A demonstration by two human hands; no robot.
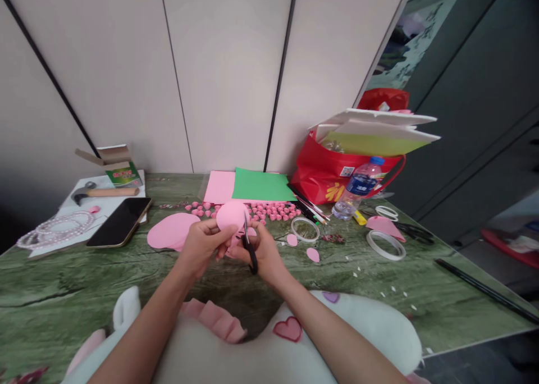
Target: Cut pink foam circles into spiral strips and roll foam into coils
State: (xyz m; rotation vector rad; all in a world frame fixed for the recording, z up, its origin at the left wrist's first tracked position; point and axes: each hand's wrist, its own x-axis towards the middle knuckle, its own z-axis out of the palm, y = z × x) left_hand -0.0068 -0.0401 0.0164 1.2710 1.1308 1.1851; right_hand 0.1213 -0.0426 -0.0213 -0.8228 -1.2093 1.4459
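Between the thumb and fingers of my left hand (202, 242) is a round piece of pink paper (229, 214), held up above the table. My right hand (261, 250) grips a pair of scissors (252, 255) by their black handles. The blades point upward along the right edge of the paper. Whether they are cutting into it I cannot tell. More pink paper shows partly behind my fingers. Larger pink paper ovals (168, 232) lie to the left of my left hand. Small pink heart-shaped pieces (275, 210) are spread on the table behind both hands.
Pink and green sheets (263, 185) lie at the back. A red bag (314, 170) and a water bottle (357, 187) stand right, near tape rolls (386, 245) and paper scraps. A phone (120, 222), hammer (112, 192) and bead strings (59, 231) lie left. A plush thing (353, 322) is before me.
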